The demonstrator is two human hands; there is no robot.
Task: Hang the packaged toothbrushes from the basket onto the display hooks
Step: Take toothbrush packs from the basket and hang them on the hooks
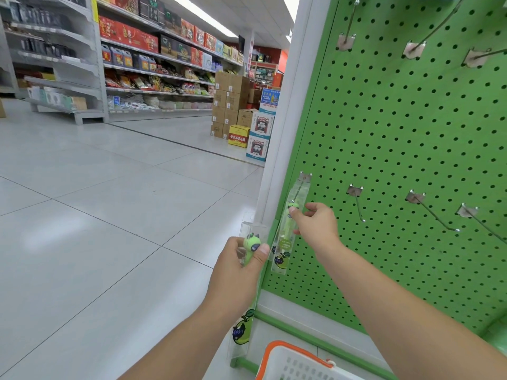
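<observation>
Now: right hand (315,226) grip pinches hung toothbrush pack (288,229); left hand (241,264) clasps second pack (248,270).

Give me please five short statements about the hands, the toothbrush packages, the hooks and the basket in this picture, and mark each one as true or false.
1. The left hand grips a clear toothbrush package. True.
2. The right hand is empty and hangs by the person's side. False: it pinches a second toothbrush package at the leftmost lower hook of the green pegboard.
3. The lower hooks to the right carry no package. True.
4. The pegboard is red. False: it is green with dark holes.
5. The basket at the bottom edge has an orange rim. True.
</observation>
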